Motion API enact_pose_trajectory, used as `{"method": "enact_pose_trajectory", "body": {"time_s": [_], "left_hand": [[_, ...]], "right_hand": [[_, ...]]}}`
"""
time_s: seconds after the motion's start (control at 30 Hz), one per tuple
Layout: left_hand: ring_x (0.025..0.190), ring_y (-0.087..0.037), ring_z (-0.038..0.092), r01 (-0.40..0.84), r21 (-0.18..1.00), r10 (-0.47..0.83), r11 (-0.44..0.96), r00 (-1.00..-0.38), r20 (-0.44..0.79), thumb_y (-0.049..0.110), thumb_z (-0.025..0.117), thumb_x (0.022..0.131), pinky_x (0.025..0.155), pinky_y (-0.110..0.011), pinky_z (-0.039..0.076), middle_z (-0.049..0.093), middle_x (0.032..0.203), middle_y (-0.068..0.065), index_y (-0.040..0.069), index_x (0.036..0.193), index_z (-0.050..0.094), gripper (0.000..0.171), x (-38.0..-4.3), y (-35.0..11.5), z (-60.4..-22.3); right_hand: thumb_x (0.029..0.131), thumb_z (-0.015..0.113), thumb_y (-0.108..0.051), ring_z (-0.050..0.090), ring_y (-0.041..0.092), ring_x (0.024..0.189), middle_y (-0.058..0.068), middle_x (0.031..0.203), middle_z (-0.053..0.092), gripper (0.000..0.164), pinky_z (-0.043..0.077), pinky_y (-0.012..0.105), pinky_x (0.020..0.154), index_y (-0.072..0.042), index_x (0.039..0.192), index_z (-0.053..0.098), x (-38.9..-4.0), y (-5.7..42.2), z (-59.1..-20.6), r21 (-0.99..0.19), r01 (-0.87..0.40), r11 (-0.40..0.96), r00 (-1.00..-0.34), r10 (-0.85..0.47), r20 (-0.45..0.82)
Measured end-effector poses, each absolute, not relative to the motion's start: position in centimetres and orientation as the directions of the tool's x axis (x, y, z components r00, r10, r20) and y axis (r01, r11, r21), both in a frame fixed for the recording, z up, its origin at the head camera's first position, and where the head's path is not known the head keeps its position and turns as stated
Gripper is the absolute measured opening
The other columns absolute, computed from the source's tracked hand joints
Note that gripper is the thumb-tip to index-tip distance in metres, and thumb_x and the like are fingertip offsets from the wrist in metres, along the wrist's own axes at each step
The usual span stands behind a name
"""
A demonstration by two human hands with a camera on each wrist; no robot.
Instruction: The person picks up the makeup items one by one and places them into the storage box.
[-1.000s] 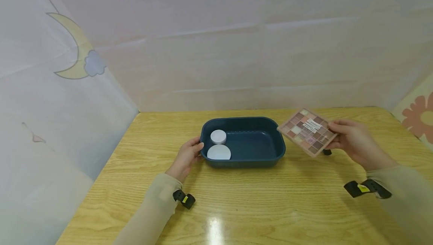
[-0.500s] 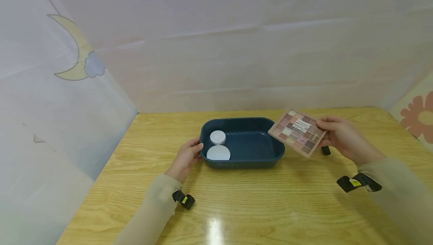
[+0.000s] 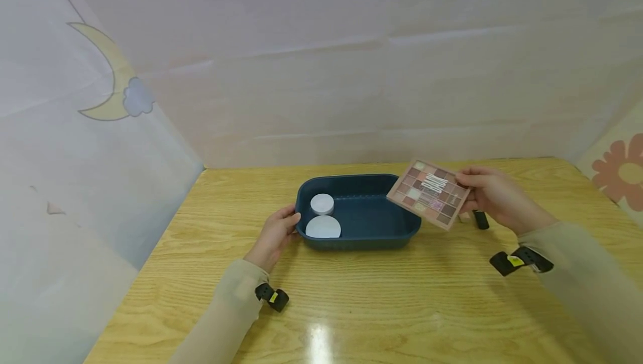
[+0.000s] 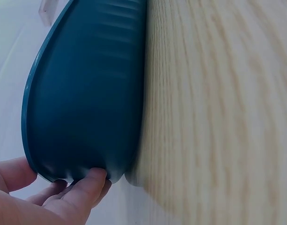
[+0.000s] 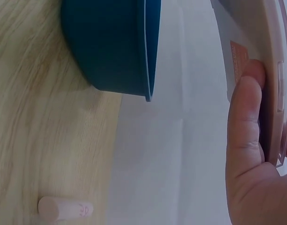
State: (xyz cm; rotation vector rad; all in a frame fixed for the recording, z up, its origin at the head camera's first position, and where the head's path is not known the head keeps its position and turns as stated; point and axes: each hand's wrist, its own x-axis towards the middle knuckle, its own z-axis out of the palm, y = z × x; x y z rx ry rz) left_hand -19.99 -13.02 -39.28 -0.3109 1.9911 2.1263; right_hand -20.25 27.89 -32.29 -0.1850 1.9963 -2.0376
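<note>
My right hand (image 3: 494, 196) pinches an eyeshadow palette (image 3: 429, 194) by its right edge, thumb on top. The palette has a clear lid with white lettering over many colour pans. It is tilted above the table, its left corner overlapping the right end of a dark blue rectangular basin (image 3: 374, 244). In the right wrist view, fingers (image 5: 246, 122) lie along the palette's underside (image 5: 269, 51). At the basin's left end my left hand (image 3: 273, 235) grips the wall, thumb at the rim and fingers (image 4: 84, 187) against the outside. Two round white containers, a smaller one (image 3: 322, 203) and a larger one (image 3: 323, 226), sit inside at the left.
Behind the right hand, a small black-ended object (image 3: 480, 219) lies on the wooden table (image 3: 382, 297). The right wrist view shows a pale pink cylinder (image 5: 66, 208) with red lettering on the tabletop. A pale printed cloth (image 3: 321, 73) hangs behind the table.
My right hand has carried the palette leftward, from beside the basin to over its right rim. The left hand and the basin have stayed in place.
</note>
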Motion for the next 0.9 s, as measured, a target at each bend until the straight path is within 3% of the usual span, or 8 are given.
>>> {"method": "enact_pose_trajectory", "body": {"time_s": [0.23, 0.9], "left_hand": [[0.13, -0.035, 0.045, -0.286, 0.955, 0.024, -0.075, -0.958, -0.285, 0.005, 0.046, 0.102, 0.103, -0.048, 0.038, 0.04, 0.147, -0.023, -0.007, 0.146, 0.035, 0.047, -20.0, -13.0, -39.2], [0.132, -0.036, 0.043, -0.289, 0.955, 0.032, -0.07, -0.957, -0.288, 0.005, 0.045, 0.103, 0.104, -0.049, 0.037, 0.038, 0.148, -0.024, -0.007, 0.147, 0.033, 0.048, -20.0, -13.1, -39.2]], "right_hand": [[0.106, 0.04, -0.02, 0.067, 0.019, 0.071, 0.004, 0.088, 0.065, 0.023, 0.055, 0.033, 0.064, 0.002, 0.113, 0.042, -20.9, 26.8, -31.7, -0.992, 0.107, 0.067, -0.947, -0.297, -0.122], [0.106, 0.04, -0.019, 0.068, 0.019, 0.075, 0.003, 0.089, 0.067, 0.018, 0.055, 0.034, 0.069, -0.006, 0.106, 0.052, -22.5, 24.4, -30.6, -0.987, 0.125, 0.098, -0.924, -0.352, -0.152]]}}
